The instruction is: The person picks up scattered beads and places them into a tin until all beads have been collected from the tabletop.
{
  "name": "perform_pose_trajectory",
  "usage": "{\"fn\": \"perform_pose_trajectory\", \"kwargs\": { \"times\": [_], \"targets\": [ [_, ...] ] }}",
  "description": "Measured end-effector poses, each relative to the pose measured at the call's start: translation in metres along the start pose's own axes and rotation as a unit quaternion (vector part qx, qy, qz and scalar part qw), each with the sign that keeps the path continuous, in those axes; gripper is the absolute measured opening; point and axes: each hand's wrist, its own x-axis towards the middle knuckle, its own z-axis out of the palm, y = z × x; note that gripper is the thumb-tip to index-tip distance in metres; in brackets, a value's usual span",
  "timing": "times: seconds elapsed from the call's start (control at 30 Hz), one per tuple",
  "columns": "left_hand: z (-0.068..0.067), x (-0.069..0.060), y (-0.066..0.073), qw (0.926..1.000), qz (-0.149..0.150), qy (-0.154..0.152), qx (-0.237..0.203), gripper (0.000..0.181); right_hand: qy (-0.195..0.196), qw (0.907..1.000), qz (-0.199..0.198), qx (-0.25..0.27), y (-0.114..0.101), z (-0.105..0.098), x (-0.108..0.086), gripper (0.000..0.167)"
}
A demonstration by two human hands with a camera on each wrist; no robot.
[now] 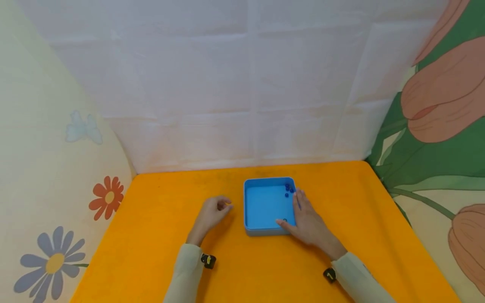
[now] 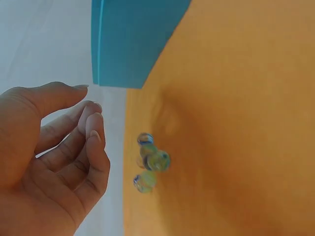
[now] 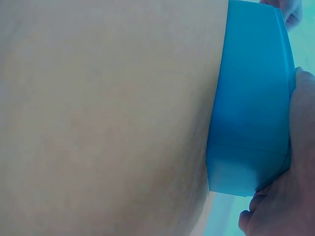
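Observation:
A square blue box (image 1: 263, 206) stands on the orange table. My right hand (image 1: 311, 226) grips its near right corner, the thumb over the front rim and the fingers along the right side. Inside, several small dark blue balls (image 1: 286, 195) gather toward the far right corner, and another small round thing (image 1: 285, 220) lies by the right thumb. Left of the box, apart from it, my left hand (image 1: 212, 213) has loosely curved fingers with nothing visible between them. Several clear glass marbles (image 2: 158, 161), slightly blurred, appear beyond its fingers in the left wrist view; the head view does not show them clearly.
The orange table (image 1: 159, 261) reaches back to a white sheet (image 1: 212, 84). Flower-patterned cloths hang at the left (image 1: 57, 168) and right (image 1: 435, 168). A small dark tag (image 1: 208, 261) is at the left wrist, another tag (image 1: 329, 275) at the right.

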Motion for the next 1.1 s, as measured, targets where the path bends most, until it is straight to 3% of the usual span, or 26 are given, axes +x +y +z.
{"fn": "perform_pose_trajectory", "kwargs": {
  "times": [0.33,0.7,1.1],
  "targets": [
    [-0.004,-0.015,-0.015,0.9994,-0.028,0.018,-0.003,0.015,-0.002,1.0,0.003,0.005,0.001,-0.001,-0.002,0.115],
    [-0.011,-0.034,-0.035,0.9987,-0.046,0.017,0.009,0.012,-0.004,1.0,0.002,0.008,0.0,-0.003,-0.002,0.115],
    [-0.013,-0.043,-0.045,0.9971,-0.063,0.011,0.042,0.013,-0.005,0.9998,0.002,0.019,-0.001,-0.001,-0.002,0.114]
  ]
}}
